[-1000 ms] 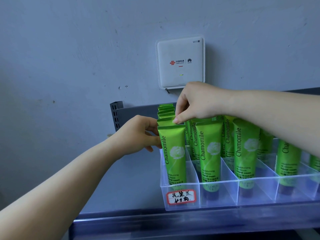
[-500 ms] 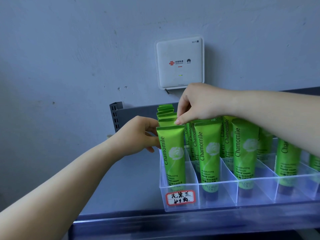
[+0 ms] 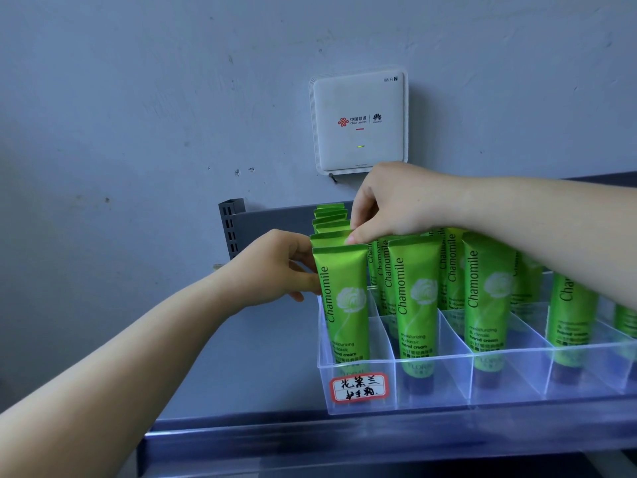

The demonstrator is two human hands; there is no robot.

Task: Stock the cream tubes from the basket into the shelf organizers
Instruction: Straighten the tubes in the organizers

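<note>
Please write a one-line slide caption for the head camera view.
Both hands, left and right, adjust green Chamomile tubes in the clear organizer.

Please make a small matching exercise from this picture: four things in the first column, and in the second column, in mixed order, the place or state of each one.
Column 1
1. white router box
2. handwritten label
3. left hand
4. right hand

Column 2
A. stuck on the front wall of the clear organizer
B. pinches the top edge of a green tube in the leftmost row
C. mounted on the wall above the shelf
D. touches the left side of the leftmost row of tubes

Pairs: 1-C, 2-A, 3-D, 4-B
</note>
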